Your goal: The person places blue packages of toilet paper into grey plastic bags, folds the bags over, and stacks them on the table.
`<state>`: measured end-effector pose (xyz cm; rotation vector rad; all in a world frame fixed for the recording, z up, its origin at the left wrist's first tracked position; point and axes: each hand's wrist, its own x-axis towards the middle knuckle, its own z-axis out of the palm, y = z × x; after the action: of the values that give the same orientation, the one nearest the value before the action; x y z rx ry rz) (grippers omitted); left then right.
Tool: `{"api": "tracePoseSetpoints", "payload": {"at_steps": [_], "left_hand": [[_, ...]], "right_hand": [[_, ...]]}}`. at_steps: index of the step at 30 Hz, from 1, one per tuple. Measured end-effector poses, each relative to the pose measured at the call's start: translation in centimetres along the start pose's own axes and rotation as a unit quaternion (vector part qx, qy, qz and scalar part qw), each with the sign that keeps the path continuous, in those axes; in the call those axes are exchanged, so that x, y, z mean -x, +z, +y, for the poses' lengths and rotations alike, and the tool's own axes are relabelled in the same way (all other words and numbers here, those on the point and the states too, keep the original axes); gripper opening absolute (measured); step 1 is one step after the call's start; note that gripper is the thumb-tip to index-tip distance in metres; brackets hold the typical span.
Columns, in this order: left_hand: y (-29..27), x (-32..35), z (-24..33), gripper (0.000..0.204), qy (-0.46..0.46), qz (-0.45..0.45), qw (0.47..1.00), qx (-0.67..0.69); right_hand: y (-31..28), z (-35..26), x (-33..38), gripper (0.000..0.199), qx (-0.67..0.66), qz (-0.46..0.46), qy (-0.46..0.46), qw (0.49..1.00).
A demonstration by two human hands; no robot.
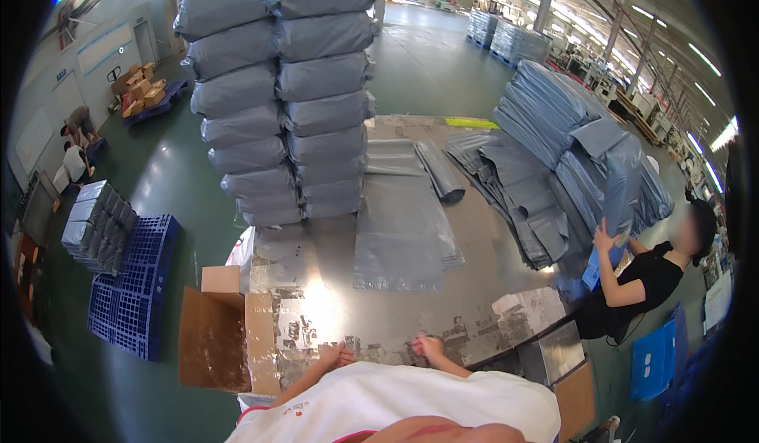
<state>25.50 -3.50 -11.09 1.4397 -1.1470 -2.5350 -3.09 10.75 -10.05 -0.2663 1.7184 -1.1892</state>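
My left hand (337, 356) is at the near edge of a metal-topped table (320, 261), its fingers curled in. To its right, also by that edge, my right hand (428, 350) has its fingers bent inward. What either hand holds, if anything, is too small to make out. Beyond them, apart from both hands, flat grey plastic bags (399, 237) lie on the tabletop. A rolled grey plastic bag (439, 172) rests beside their far end. At the back left, packed grey bundles (320, 119) rise in two tall columns.
An open cardboard box (213, 340) stands at the table's left. More grey bags (518, 198) lie spread before a large heap (545, 111) on the right. A co-worker (648, 285) there has a hand on a bag. Blue pallets (130, 301) sit on the floor at left.
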Motion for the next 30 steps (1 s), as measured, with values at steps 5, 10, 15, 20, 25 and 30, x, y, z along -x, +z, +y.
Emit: {"api": "tracePoseSetpoints", "payload": {"at_steps": [5,10,15,20,25,30], "left_hand": [[0.7,-2.0,0.6,0.06,-0.083,-0.01,0.996,0.015],[1.2,0.0,1.7,0.058,-0.085,0.029,0.996,0.014],[1.9,0.1,1.3,0.06,-0.059,0.08,0.995,0.024],[2.3,-0.8,0.2,0.062,-0.01,0.136,0.99,-0.02],[4.3,2.3,0.2,0.055,0.078,0.218,0.973,-0.02],[5.9,4.5,-0.1,0.047,0.158,0.28,0.944,-0.079]], "right_hand": [[-17.9,6.0,4.2,0.01,0.149,0.343,-0.174,0.911],[-26.5,-0.5,10.6,0.038,0.523,0.472,-0.055,0.707],[-30.5,0.7,10.3,0.026,0.542,0.471,-0.083,0.691],[-20.4,3.4,3.7,0.009,0.505,0.267,-0.079,0.817],[-9.7,-4.9,5.1,0.023,0.578,0.199,0.156,0.776],[-13.5,-2.2,-0.7,0.022,0.499,0.141,0.226,0.825]]}}
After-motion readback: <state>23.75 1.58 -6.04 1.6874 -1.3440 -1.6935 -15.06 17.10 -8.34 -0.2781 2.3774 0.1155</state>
